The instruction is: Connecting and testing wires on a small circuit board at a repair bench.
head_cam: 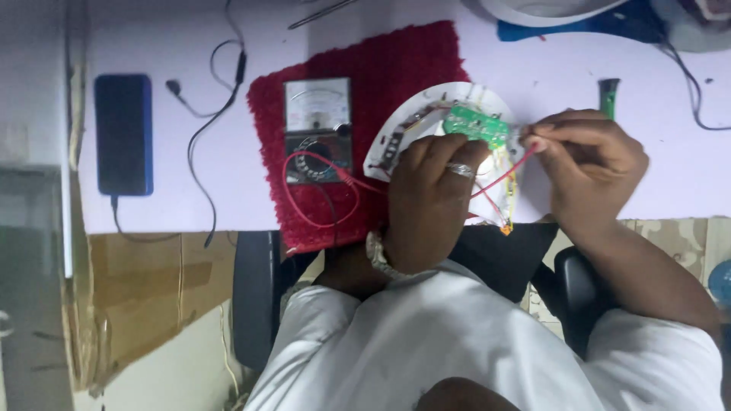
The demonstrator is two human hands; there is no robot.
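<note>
The green circuit board (477, 124) sits on the white round plate (396, 125), wires attached — work looks underway, not finished. The left hand (430, 202) grips the plate; the right hand (590, 164) pinches a red probe lead (502, 176) against the board. An analog multimeter (318, 129) lies on the red cloth (411, 61).

A single head-worn camera looks steeply down from above the person, fairly close. The table (190, 46) fills the upper part of the frame, the person's white-sleeved arms and body the lower part. Both hands sit right of centre.
</note>
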